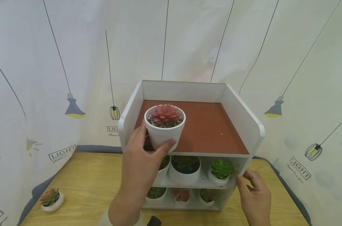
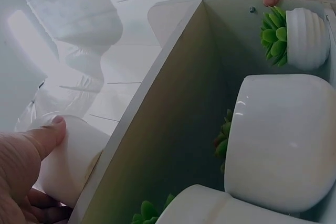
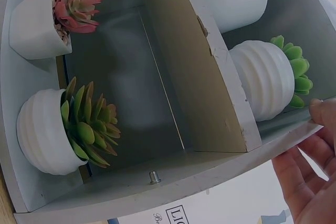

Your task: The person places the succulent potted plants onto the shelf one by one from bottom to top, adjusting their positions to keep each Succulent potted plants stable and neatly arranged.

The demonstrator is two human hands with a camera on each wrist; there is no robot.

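Note:
My left hand (image 1: 141,164) grips a white flowerpot (image 1: 162,135) holding a pink succulent (image 1: 165,113) in gravel, thumb across its front. The pot is at the front left edge of the shelf's reddish-brown top board (image 1: 207,125); in the left wrist view its base looks close against the board's edge, and whether it bears weight there I cannot tell. With thumb and fingers on either side, my right hand (image 1: 255,194) pinches the front edge of the white shelf's right side panel (image 3: 220,179). Nearest to that hand, on the middle level, sits a green succulent (image 1: 221,169) in a ribbed white pot (image 3: 265,80).
Two larger white pots, one of them round (image 1: 185,171), share the middle level. Below stand a pink succulent (image 1: 181,194) and two greenish ones. A succulent in a small white pot (image 1: 53,204) lies tilted at the table's left. Behind the wooden table (image 1: 89,175) hangs a printed curtain (image 1: 193,37).

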